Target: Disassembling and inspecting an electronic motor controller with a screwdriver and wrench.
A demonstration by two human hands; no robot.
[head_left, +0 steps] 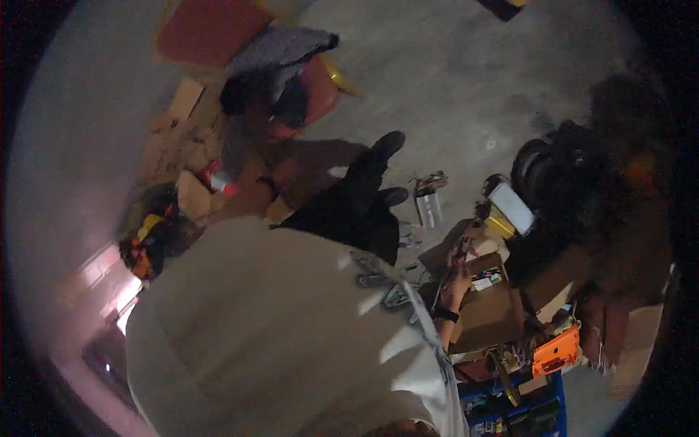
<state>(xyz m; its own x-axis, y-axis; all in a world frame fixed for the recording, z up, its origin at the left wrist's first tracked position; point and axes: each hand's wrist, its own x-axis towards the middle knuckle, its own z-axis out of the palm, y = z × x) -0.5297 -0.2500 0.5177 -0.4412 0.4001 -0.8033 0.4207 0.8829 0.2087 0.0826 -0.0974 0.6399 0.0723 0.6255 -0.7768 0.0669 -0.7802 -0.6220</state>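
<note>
My right hand (457, 281), with a black band at its wrist, reaches to the left edge of an open cardboard box (489, 317). Its fingers are dim and smeared, so I cannot tell whether they grip anything. Small white and coloured packets (486, 279) lie at the box's far end, beside the hand. A pale beige shirt (277, 328) fills the lower middle and hides much of what lies below. Beyond it stretch dark trouser legs (342, 211) and dark shoes (392, 143). My left hand does not show.
Right of the box lies an orange flat case (556, 352), above a blue crate (513, 408) of mixed items. A white-and-yellow object (511, 208) stands near dark round shapes (542, 164). Cardboard (187, 100) and a red seat-like object (211, 33) are at the upper left.
</note>
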